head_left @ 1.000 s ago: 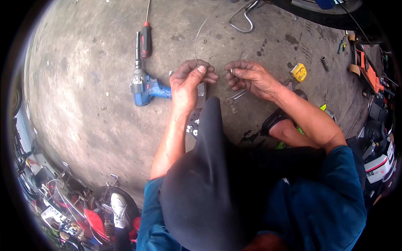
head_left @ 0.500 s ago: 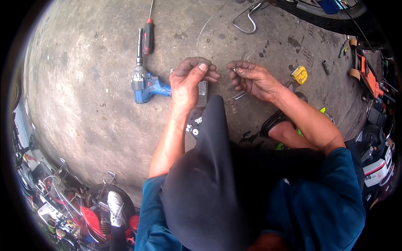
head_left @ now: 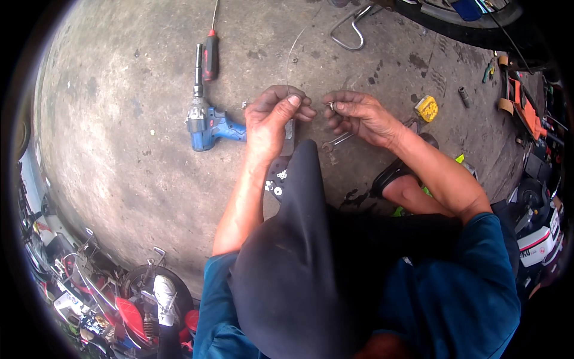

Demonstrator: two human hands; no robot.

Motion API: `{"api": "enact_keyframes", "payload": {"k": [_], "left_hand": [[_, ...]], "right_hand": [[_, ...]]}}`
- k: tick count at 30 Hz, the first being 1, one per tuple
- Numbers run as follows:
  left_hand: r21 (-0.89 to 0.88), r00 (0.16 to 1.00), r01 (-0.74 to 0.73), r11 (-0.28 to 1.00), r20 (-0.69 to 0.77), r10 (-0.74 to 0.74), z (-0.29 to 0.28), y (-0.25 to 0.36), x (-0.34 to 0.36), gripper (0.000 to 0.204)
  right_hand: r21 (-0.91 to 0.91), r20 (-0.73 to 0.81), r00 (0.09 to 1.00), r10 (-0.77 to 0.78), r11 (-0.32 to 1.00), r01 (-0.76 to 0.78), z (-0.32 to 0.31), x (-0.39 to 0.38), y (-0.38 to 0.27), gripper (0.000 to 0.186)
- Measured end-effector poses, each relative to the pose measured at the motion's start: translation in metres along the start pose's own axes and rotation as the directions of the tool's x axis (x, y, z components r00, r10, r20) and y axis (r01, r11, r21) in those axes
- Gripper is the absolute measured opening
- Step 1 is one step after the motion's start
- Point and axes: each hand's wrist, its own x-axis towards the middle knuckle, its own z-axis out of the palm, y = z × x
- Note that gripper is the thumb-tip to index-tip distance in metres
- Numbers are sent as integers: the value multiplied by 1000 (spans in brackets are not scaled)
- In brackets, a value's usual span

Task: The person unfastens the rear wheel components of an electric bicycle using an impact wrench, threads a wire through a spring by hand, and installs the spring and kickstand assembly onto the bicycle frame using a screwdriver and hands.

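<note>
My left hand (head_left: 269,116) is closed, with a thin wire cable (head_left: 289,57) pinched between thumb and fingers; the cable curves away over the floor toward the top. Just to the right, my right hand (head_left: 363,115) pinches a small metal fitting (head_left: 332,106) between thumb and forefinger. A narrow gap separates the two sets of fingertips. Whether the cable's end reaches across that gap is too fine to make out. Below the right hand lies an open-end wrench (head_left: 342,140). Left of my left hand rests a blue cordless impact wrench (head_left: 203,125) with a long socket.
A red-and-black screwdriver (head_left: 211,57) lies at the upper left. Small washers (head_left: 277,191) sit near my left forearm. To the right are a yellow tape measure (head_left: 427,109) and a loose socket (head_left: 464,95). A wheel (head_left: 466,33) stands at top right, parked motorbikes (head_left: 128,314) at lower left.
Both hands keep their pinch grips and stay almost in place. The floor scene has shifted slightly downward in view, and the cable's curve has moved a little to the right.
</note>
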Motion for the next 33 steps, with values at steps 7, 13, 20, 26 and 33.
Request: {"api": "enact_keyframes", "payload": {"k": [7, 13, 20, 26, 33], "left_hand": [[17, 994, 106, 994, -2, -106, 15, -1, 0, 18], [220, 955, 295, 930, -48, -291, 20, -13, -6, 22], [226, 887, 401, 888, 146, -437, 16, 7, 2, 17], [456, 915, 299, 839, 113, -387, 19, 40, 58, 16], [199, 980, 155, 968, 90, -175, 42, 43, 134, 17]], "right_hand": [[-401, -16, 998, -57, 915, 46, 16, 0, -6, 36], [-677, -99, 965, -241, 728, 112, 27, -5, 0, 51], [-833, -92, 968, -235, 551, 54, 31, -17, 0, 56], [-867, -183, 980, -78, 482, -124, 36, -30, -10, 20], [-865, -58, 997, -59, 502, -21, 58, -21, -8, 15]]}}
